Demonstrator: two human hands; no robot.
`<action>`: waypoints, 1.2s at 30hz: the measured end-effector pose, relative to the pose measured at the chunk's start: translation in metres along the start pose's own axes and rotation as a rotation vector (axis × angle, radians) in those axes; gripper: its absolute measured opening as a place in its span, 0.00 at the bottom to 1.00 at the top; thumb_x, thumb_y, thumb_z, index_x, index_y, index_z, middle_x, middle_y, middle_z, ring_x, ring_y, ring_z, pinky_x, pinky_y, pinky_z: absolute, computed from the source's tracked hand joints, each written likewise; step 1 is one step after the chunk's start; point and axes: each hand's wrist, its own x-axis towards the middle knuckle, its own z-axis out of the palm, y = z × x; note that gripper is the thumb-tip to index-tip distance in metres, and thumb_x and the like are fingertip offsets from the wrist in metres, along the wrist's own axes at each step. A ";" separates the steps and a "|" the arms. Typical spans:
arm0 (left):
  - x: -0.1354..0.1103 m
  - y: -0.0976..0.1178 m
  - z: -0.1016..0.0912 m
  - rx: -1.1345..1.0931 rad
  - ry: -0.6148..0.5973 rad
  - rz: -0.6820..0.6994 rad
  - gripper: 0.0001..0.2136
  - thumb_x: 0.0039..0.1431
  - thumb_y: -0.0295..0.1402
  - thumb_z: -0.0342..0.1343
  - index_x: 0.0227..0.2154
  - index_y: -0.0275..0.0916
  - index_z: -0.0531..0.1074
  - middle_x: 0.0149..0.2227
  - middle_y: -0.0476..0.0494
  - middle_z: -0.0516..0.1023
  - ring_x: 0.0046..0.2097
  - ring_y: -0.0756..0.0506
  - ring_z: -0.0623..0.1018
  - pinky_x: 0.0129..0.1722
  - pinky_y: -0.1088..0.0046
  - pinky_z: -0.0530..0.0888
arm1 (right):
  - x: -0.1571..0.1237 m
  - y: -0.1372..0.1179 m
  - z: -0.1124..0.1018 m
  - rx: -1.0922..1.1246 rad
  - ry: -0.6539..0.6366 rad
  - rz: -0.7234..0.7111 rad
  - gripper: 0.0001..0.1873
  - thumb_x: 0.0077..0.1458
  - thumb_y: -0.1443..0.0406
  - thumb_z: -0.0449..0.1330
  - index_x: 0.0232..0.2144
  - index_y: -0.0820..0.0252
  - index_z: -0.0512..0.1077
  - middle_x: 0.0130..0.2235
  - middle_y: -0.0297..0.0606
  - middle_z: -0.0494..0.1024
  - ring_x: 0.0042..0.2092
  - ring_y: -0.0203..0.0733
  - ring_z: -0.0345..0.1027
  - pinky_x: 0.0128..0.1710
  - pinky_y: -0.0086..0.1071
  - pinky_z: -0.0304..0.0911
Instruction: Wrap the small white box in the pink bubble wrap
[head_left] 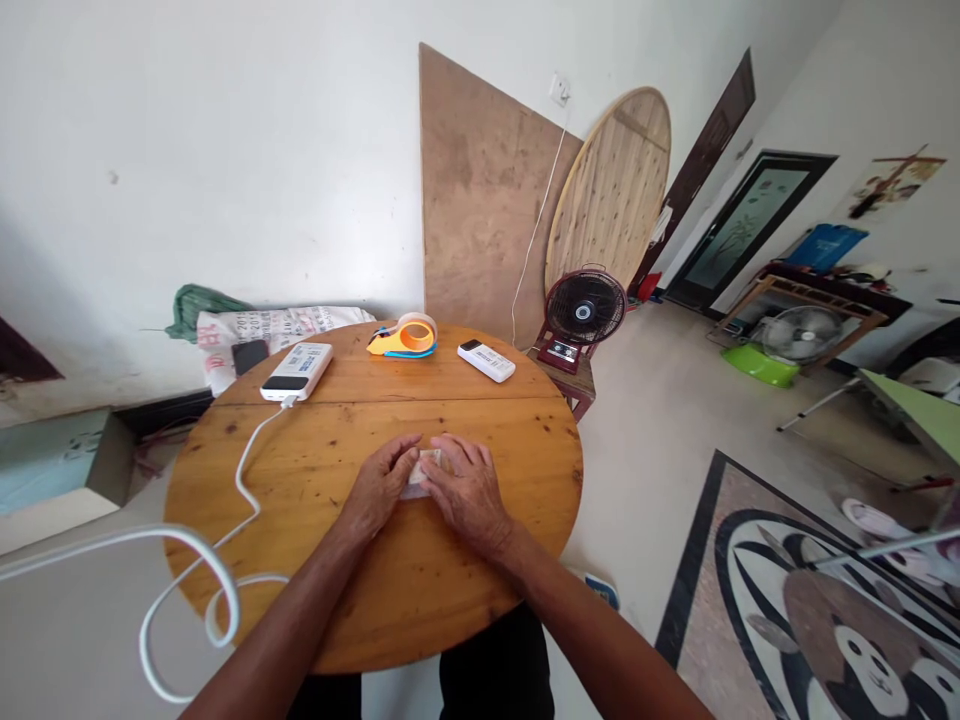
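A small whitish, flat rectangular piece (424, 472) lies between my hands, low over the wooden table (315, 480). Faint print shows on it, and its lower part looks clear or pale; its exact kind cannot be made out. My left hand (380, 487) is closed on its left side, thumb on top. From the right, my right hand (470, 492) curves over it with bent fingers and thumb across its upper face. Part of the piece is hidden under the fingers.
Toward the table's back stand a white power bank (298, 371) with a white cable (244, 470), an orange tape dispenser (405, 338) and a second white device (486, 360). The cable loops over the left edge. A dark red fan (584, 310) stands beyond the right edge.
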 end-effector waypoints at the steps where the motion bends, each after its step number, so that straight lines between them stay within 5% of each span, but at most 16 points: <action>1: -0.001 0.001 0.000 -0.010 0.005 -0.004 0.26 0.50 0.49 0.52 0.46 0.34 0.72 0.46 0.38 0.77 0.47 0.40 0.75 0.50 0.62 0.69 | 0.000 -0.001 0.000 0.014 0.008 0.010 0.13 0.62 0.61 0.52 0.47 0.53 0.70 0.57 0.42 0.66 0.58 0.47 0.52 0.52 0.43 0.49; 14: 0.005 -0.008 0.005 -0.151 0.019 -0.079 0.28 0.45 0.49 0.58 0.45 0.32 0.71 0.39 0.39 0.79 0.39 0.43 0.76 0.40 0.67 0.72 | -0.006 0.001 0.006 0.053 0.049 0.027 0.14 0.61 0.61 0.53 0.48 0.52 0.69 0.56 0.42 0.66 0.56 0.46 0.56 0.52 0.41 0.49; 19: 0.001 -0.002 0.005 -0.197 0.006 -0.104 0.31 0.45 0.48 0.58 0.48 0.30 0.68 0.37 0.41 0.78 0.36 0.44 0.77 0.37 0.68 0.72 | -0.005 0.002 0.007 0.067 0.075 0.103 0.24 0.57 0.57 0.55 0.54 0.59 0.65 0.60 0.49 0.60 0.56 0.50 0.56 0.53 0.43 0.49; 36: 0.001 -0.010 0.004 -0.044 0.020 -0.052 0.30 0.49 0.50 0.54 0.50 0.32 0.68 0.40 0.38 0.78 0.41 0.40 0.76 0.42 0.63 0.72 | -0.003 0.001 0.002 0.070 0.034 0.051 0.13 0.60 0.59 0.53 0.46 0.54 0.69 0.57 0.42 0.65 0.59 0.45 0.52 0.54 0.41 0.50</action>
